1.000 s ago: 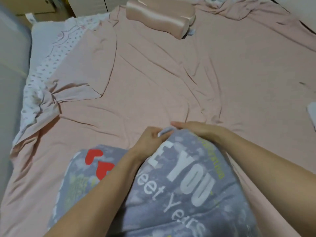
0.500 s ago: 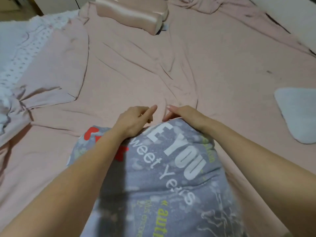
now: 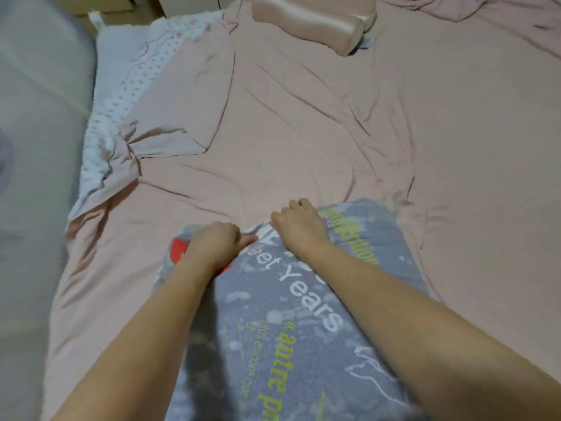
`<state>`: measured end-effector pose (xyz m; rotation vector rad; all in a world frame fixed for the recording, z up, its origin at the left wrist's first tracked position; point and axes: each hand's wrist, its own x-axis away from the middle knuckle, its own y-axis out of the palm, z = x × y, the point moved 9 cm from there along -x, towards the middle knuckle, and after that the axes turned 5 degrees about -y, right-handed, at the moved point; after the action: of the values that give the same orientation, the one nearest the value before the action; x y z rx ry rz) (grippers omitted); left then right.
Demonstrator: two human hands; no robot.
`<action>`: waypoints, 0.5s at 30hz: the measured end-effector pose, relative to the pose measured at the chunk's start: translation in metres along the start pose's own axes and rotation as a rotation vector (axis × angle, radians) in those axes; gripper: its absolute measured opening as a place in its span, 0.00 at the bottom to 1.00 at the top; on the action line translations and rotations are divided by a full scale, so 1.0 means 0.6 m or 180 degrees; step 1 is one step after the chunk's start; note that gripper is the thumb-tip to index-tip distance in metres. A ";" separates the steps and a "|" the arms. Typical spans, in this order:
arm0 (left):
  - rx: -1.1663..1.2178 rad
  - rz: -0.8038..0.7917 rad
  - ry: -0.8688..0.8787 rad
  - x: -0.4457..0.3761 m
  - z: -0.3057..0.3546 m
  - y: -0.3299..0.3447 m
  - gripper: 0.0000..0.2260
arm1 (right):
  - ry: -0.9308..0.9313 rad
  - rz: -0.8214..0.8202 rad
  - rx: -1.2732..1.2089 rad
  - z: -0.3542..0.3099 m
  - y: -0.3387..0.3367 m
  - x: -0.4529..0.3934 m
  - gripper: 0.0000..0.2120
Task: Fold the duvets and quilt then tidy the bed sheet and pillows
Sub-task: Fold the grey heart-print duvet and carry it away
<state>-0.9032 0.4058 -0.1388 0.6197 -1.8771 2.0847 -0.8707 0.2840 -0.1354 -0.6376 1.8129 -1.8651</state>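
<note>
A grey printed pillow [image 3: 291, 323] with white and green lettering and a red heart lies on the wrinkled pink bed sheet [image 3: 303, 132] in front of me. My left hand [image 3: 217, 243] grips the pillow's far edge with curled fingers, thumb pointing right. Just to its right, my right hand [image 3: 299, 226] curls its fingers over the same far edge. A shiny pink contoured pillow [image 3: 309, 22] lies at the head of the bed.
At the left side the pink sheet is pulled back and bunched, baring a white dotted mattress cover [image 3: 121, 101]. A grey surface [image 3: 36, 177] runs along the bed's left. More rumpled pink fabric [image 3: 473, 10] lies at the far right corner.
Both hands have curled their fingers over the grey pillow's far edge. The view has swung left, so the pale object at the right has left the frame.
</note>
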 end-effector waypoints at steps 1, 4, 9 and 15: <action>-0.0255 0.0383 0.0055 0.009 -0.005 -0.025 0.25 | 0.0076 0.0238 0.0016 0.006 -0.014 -0.007 0.07; -0.0440 -0.0145 -0.0179 0.034 -0.056 -0.033 0.39 | 0.0517 0.0723 -0.0411 0.007 -0.060 0.012 0.08; -0.0129 -0.0979 -0.0394 0.074 -0.087 -0.030 0.51 | 0.0124 0.0712 -0.1243 -0.102 -0.097 0.067 0.24; 0.0844 -0.1165 -0.0165 0.145 -0.113 -0.078 0.24 | -0.0129 0.1083 -0.1489 -0.098 -0.131 0.111 0.24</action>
<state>-0.9664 0.4711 -0.0608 1.0026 -1.3881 2.0950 -0.9600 0.2913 -0.0578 -0.4743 2.1890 -1.2101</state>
